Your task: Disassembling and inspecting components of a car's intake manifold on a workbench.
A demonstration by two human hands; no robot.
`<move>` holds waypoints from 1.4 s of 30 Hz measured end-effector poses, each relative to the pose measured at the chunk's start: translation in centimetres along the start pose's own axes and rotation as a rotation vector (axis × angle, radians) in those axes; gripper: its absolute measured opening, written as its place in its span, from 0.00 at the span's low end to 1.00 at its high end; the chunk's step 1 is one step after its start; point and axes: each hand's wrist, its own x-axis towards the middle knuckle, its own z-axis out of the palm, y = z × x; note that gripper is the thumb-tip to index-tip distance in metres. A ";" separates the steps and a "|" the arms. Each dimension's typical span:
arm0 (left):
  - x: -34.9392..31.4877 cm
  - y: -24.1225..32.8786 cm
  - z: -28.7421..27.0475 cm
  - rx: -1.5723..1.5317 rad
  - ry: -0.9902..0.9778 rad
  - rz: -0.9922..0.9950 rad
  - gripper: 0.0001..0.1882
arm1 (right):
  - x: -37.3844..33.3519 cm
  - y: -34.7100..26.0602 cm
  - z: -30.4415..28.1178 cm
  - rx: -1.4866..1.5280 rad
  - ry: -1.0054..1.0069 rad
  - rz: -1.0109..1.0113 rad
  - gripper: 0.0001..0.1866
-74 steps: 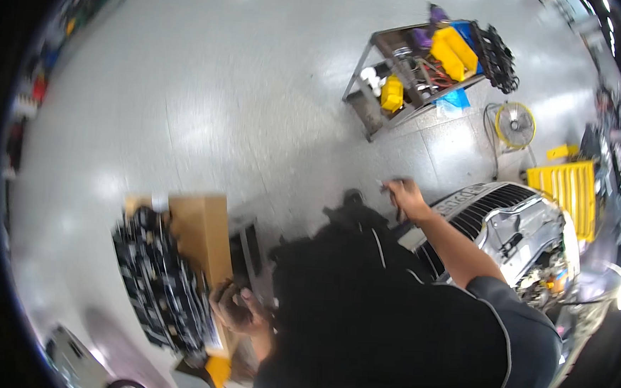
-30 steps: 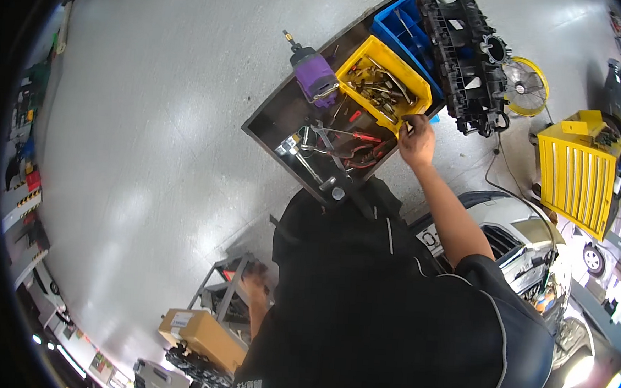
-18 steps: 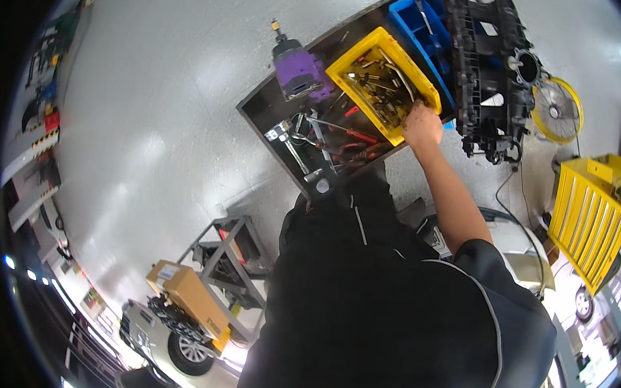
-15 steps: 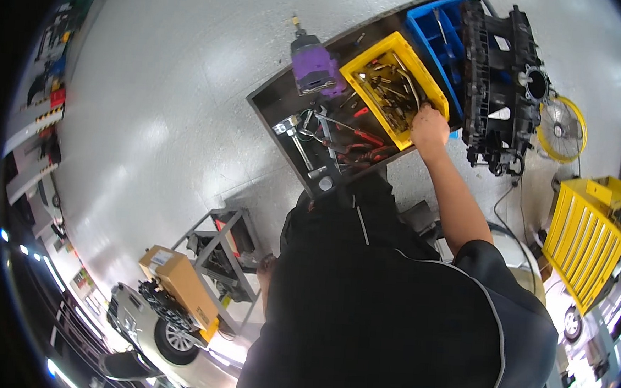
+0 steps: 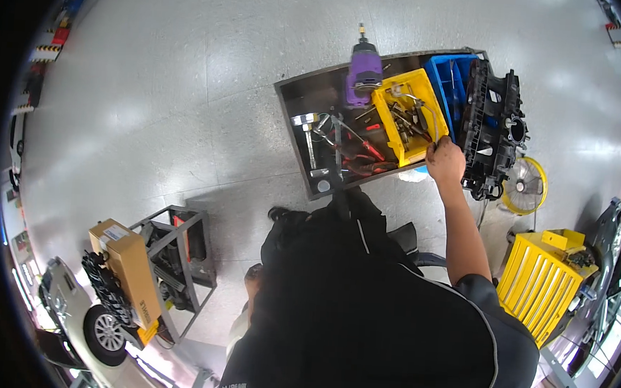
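Note:
My right hand [image 5: 446, 161] is closed at the near right corner of a yellow plastic bin [image 5: 418, 81], its fingers partly hidden behind the rim. Inside the bin lie loose sockets and bits [image 5: 409, 122], with a bent chrome tool [image 5: 429, 110] lying along its right side. The bin stands in a dark cart tray [image 5: 301, 142]. Left of it are a purple power tool [image 5: 365, 73], red-handled pliers [image 5: 371, 151] and a chrome ratchet-like tool [image 5: 308, 131]. My left hand [image 5: 252, 274] hangs low beside my body, its fingers mostly hidden.
A blue divided bin [image 5: 443, 65] and a black engine manifold [image 5: 491, 130] sit at the tray's right end. A yellow fan [image 5: 526, 186] and yellow cabinet [image 5: 538, 285] stand to the right. At lower left, a metal rack [image 5: 196, 258], cardboard box [image 5: 127, 268] and car [image 5: 69, 307].
The view has turned, so the tray sits farther right and less tilted. The contents of the yellow bin lie differently. My right hand stays at the bin's corner.

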 end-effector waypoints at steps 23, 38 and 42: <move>-0.6 16.4 -27.1 -0.678 0.223 0.382 0.19 | -29.0 -44.4 -3.7 0.864 -0.777 -1.004 0.10; -1.6 19.1 -43.6 -0.976 0.504 0.280 0.09 | -34.2 -69.7 1.1 0.438 -1.231 -1.683 0.09; -1.1 17.9 -46.1 -0.874 0.741 0.369 0.10 | -34.3 -74.8 2.1 0.490 -1.715 -1.210 0.12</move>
